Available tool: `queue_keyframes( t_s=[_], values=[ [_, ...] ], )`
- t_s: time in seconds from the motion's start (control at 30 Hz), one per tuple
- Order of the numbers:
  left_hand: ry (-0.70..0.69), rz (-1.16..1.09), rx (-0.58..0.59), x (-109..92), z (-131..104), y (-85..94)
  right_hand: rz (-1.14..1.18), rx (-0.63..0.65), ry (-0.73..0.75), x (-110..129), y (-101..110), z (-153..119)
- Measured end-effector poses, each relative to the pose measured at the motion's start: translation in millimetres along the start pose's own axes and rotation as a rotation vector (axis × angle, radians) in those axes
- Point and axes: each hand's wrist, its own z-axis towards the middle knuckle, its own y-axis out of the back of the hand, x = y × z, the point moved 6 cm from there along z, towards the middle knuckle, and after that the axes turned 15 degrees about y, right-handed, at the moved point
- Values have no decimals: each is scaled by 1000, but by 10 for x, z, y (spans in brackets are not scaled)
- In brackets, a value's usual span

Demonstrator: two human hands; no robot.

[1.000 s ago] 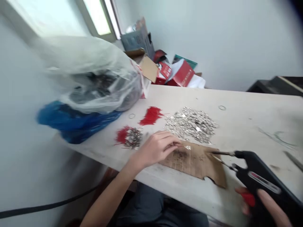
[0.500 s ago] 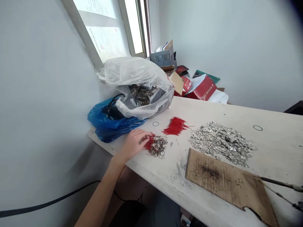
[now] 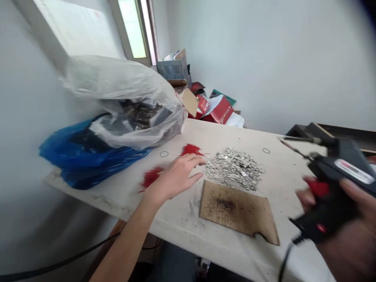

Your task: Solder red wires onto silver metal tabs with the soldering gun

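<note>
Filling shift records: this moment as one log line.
left hand: open, near red wires | right hand: holding soldering gun | cardboard: stained | metal pieces: piled

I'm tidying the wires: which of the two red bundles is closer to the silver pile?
The far bundle, just beyond the left hand, beside the silver pile; the near bundle lies left of that hand.

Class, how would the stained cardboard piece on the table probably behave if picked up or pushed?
The cardboard piece looks thin and flat, so it is probably light and fairly stiff, bending only a little when lifted. Lying flat on the table, it would likely slide rather than tip. Its notched edge might tear first.
</note>
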Motion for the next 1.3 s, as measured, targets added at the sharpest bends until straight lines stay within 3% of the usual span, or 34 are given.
queue_keyframes(
  t_s=[0.03,0.1,0.17,0.23,0.43,0.57,0.93,1.3],
  values=[
    [22,77,63,-49,198,-83,72,-37,-42,-47,-85,105],
    [108,250,146,-47,563,-183,180,-27,27,-101,-288,327],
    [192,358,136,32,827,-169,191,1,38,-240,-409,488],
    [247,397,128,138,941,-135,178,16,13,-425,-407,577],
    [372,438,192,351,819,-208,169,73,-298,-935,-153,534],
    [452,475,209,404,799,-267,156,135,-444,-1045,-164,402],
    [422,398,219,462,912,-323,125,148,-502,-1045,-195,245],
    [633,463,245,513,773,-105,145,173,-485,-1032,-236,203]
  ],
)
